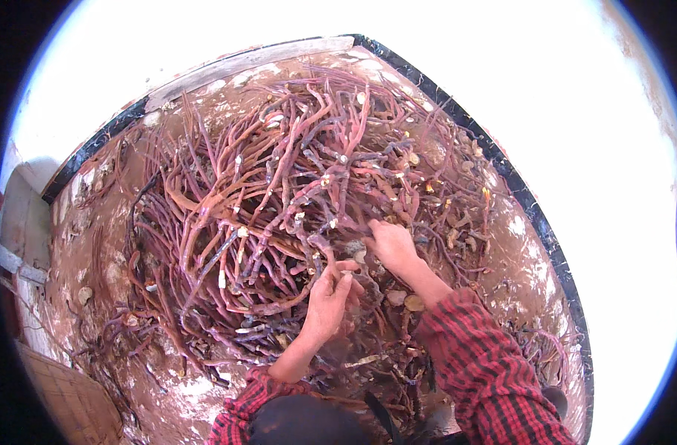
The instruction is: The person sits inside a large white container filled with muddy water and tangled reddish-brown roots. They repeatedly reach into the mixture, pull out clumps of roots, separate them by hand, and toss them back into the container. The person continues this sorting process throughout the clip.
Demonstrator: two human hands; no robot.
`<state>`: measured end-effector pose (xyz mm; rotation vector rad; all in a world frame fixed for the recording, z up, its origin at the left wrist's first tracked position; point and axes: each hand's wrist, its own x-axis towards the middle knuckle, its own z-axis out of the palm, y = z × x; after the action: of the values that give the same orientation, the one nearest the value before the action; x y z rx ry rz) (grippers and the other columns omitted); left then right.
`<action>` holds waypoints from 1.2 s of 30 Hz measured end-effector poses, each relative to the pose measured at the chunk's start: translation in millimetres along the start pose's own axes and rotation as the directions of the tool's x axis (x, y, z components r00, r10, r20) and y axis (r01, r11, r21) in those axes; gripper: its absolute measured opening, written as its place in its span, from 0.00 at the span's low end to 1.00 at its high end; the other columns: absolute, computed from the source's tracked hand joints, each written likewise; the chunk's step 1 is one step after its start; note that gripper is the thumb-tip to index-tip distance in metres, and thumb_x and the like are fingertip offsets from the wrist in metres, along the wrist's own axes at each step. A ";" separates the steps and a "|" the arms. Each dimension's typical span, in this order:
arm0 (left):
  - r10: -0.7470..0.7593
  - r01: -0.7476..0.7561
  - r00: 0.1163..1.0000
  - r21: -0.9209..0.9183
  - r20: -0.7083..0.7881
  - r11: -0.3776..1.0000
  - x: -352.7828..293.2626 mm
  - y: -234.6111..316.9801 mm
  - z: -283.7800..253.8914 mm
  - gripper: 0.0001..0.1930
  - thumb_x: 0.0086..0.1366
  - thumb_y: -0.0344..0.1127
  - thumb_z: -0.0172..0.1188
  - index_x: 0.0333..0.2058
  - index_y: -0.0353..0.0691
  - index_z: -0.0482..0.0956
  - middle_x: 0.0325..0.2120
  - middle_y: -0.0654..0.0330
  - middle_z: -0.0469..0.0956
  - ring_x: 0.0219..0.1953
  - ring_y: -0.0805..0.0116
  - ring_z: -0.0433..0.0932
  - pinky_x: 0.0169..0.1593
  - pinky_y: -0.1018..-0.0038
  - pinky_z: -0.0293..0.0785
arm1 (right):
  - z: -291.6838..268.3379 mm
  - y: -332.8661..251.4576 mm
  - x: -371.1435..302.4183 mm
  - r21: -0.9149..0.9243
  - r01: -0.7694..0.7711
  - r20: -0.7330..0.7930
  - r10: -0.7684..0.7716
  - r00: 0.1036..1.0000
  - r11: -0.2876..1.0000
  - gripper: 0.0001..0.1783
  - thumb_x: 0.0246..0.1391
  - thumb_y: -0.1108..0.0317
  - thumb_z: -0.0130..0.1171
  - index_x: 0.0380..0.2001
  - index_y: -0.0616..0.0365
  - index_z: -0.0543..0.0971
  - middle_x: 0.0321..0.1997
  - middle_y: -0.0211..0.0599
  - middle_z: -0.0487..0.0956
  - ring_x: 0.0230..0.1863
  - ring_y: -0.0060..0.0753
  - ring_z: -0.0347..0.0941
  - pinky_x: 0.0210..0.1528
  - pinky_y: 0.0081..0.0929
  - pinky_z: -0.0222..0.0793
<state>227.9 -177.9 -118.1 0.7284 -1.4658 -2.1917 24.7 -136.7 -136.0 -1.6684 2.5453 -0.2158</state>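
A large tangled heap of long, reddish-brown roots (pixel 264 170) lies in front of me, with pale cut ends showing on several of them. At the near side of the heap my left hand (pixel 329 300) is closed around the lower end of a thick, knobbly root (pixel 320 243), thumb and fingers pressed on it. My right hand (pixel 392 246) is just to the right and slightly farther off, among the roots. Its fingers are curled in and partly blurred, and what they grip is hidden. A greyish lump (pixel 355 251) sits between the two hands.
Dusty, white-flecked floor (pixel 516 222) surrounds the heap. A dark skirting strip (pixel 457 111) runs along the pale walls behind and to the right. Brown wooden board (pixel 68 393) stands at the lower left. Short root pieces and round slices (pixel 413 302) lie by my right forearm.
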 end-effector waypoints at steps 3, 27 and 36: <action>0.082 -0.083 0.993 0.002 -0.089 0.997 0.9 -3.3 -9.4 0.13 0.68 0.31 0.49 0.49 0.38 0.67 0.27 0.63 0.75 0.27 0.79 0.71 0.31 0.82 0.68 | -36.8 -7.8 -40.4 0.242 -0.109 -0.088 0.134 0.987 0.964 0.18 0.53 0.57 0.57 0.37 0.62 0.75 0.31 0.48 0.79 0.33 0.47 0.76 0.36 0.38 0.69; 0.798 -0.671 0.595 0.606 0.094 0.428 -41.0 33.8 29.7 0.22 0.54 0.33 0.62 0.49 0.44 0.71 0.57 0.48 0.62 0.58 0.46 0.64 0.56 0.54 0.62 | -94.0 -64.3 -172.8 0.625 -0.064 -0.322 0.332 0.887 0.778 0.09 0.47 0.75 0.63 0.35 0.63 0.78 0.25 0.32 0.77 0.26 0.23 0.72 0.28 0.22 0.68; 0.466 -0.579 0.676 0.802 0.571 -0.143 -45.2 54.6 25.2 0.08 0.51 0.32 0.54 0.31 0.37 0.76 0.30 0.55 0.73 0.43 0.59 0.71 0.60 0.49 0.56 | -110.6 -39.4 -128.6 0.142 0.316 0.092 -0.330 0.939 0.938 0.21 0.41 0.63 0.66 0.41 0.58 0.77 0.44 0.40 0.77 0.48 0.41 0.71 0.54 0.40 0.61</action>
<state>249.9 -153.2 -50.6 0.1493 -2.6046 -0.2900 94.7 -26.8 -20.7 -1.9780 2.1168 -0.2860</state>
